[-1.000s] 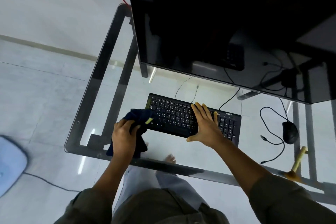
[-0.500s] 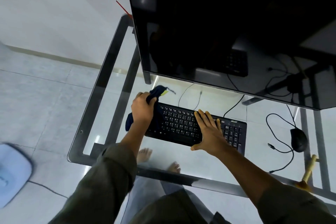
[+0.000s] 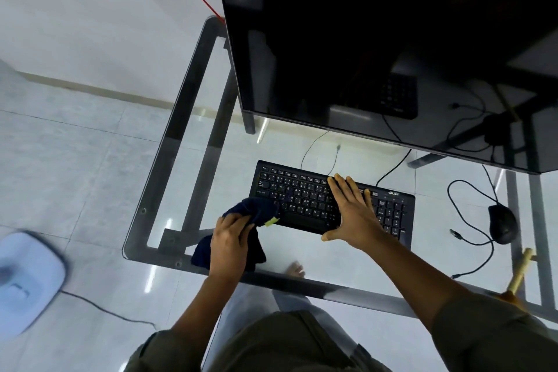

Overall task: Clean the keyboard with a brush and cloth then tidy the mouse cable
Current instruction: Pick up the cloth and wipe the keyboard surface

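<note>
Fingers of left hand (image 3: 228, 243) bunch dark cloth (image 3: 259, 211) seemingly touching keyboard (image 3: 302, 195); right hand (image 3: 353, 213) lies flat, empty.

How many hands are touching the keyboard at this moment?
1. The right hand lies flat on the keyboard. The left hand holds the cloth at its left front corner.

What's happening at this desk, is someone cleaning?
Yes. A person at a glass desk is wiping a black keyboard. The left hand grips a dark blue cloth at the keyboard's near left corner, while the right hand lies flat on the keys. The mouse sits off to the right, its cable loose.
</note>
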A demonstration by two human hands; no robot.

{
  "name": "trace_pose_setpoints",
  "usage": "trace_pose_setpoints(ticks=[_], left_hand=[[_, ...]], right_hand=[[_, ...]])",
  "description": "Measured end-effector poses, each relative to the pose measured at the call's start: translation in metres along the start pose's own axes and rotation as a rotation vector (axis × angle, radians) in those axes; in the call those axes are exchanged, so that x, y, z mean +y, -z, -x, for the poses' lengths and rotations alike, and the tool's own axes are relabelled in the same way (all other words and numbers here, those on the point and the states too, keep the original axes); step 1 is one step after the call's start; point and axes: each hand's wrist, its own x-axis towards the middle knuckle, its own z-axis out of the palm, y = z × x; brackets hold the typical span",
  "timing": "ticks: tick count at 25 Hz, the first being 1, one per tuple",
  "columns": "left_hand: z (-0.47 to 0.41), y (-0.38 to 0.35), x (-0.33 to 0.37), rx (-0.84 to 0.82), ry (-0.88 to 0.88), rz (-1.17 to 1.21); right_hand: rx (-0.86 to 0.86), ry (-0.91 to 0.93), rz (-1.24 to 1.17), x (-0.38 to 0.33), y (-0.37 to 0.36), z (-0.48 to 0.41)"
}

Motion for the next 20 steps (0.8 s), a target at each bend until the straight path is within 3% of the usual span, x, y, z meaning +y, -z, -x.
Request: trace_pose_setpoints(ticks=[3, 10, 16, 20], left_hand=[[-0.024, -0.003, 0.012, 0.052, 0.044, 0.050], [-0.142, -0.009, 0.045, -0.010, -0.053, 0.016], [-0.029, -0.002, 0.015, 0.012, 0.010, 0.000], [-0.011, -0.003, 0.012, 0.009, 0.095, 0.011]], right_hand=[[0.002, -0.002, -0.005, 0.001, 0.000, 0.000], [0.006, 0.002, 0.005, 0.003, 0.006, -0.010], [-0.011, 0.009, 0.017, 0.003, -0.007, 0.006], [0.007, -0.006, 0.006, 0.001, -0.001, -0.002]])
